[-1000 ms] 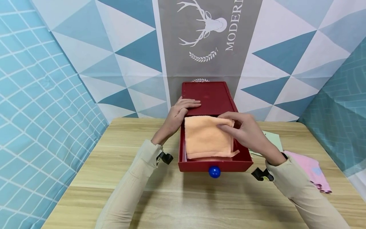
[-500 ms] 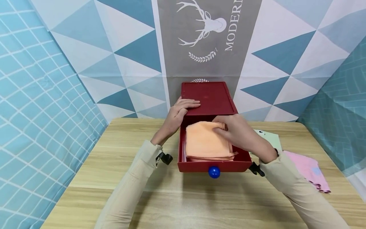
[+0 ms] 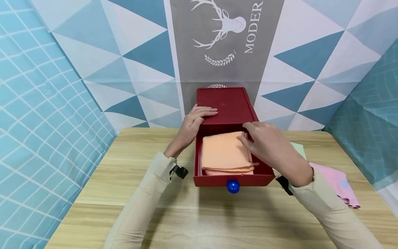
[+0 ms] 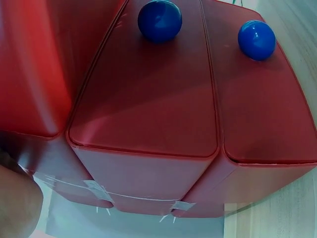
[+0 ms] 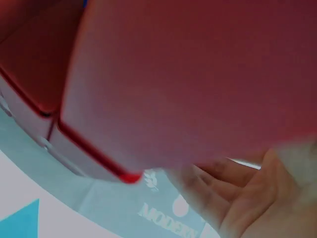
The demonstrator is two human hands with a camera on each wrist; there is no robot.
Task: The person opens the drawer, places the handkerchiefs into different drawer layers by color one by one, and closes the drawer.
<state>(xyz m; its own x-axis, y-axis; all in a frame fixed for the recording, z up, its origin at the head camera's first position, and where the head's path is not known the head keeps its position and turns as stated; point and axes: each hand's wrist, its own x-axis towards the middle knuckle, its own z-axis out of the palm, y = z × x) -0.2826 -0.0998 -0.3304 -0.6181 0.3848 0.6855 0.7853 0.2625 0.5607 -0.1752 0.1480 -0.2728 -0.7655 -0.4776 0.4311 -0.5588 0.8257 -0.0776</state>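
Note:
A folded orange towel (image 3: 224, 152) lies inside the pulled-out top drawer (image 3: 214, 180) of a red drawer cabinet (image 3: 225, 103). My left hand (image 3: 194, 121) rests on the left edge of the cabinet top, fingers flat. Over the right side of the drawer is my right hand (image 3: 267, 141), its thumb and fingers apart and holding nothing; the thumb tip is close to the towel's right edge. Whether it touches the towel I cannot tell. In the right wrist view the drawer's side partly hides the right hand (image 5: 237, 193).
A blue knob (image 3: 233, 186) sticks out from the drawer front. Lower drawers with blue knobs (image 4: 256, 40) show in the left wrist view. A pink cloth (image 3: 339, 185) and a pale green cloth (image 3: 299, 149) lie on the wooden table (image 3: 124, 193), right of the cabinet.
The orange towel has gone down flatter into the drawer. My right hand has let go of it and shifted slightly right. The left hand has stayed on the cabinet top.

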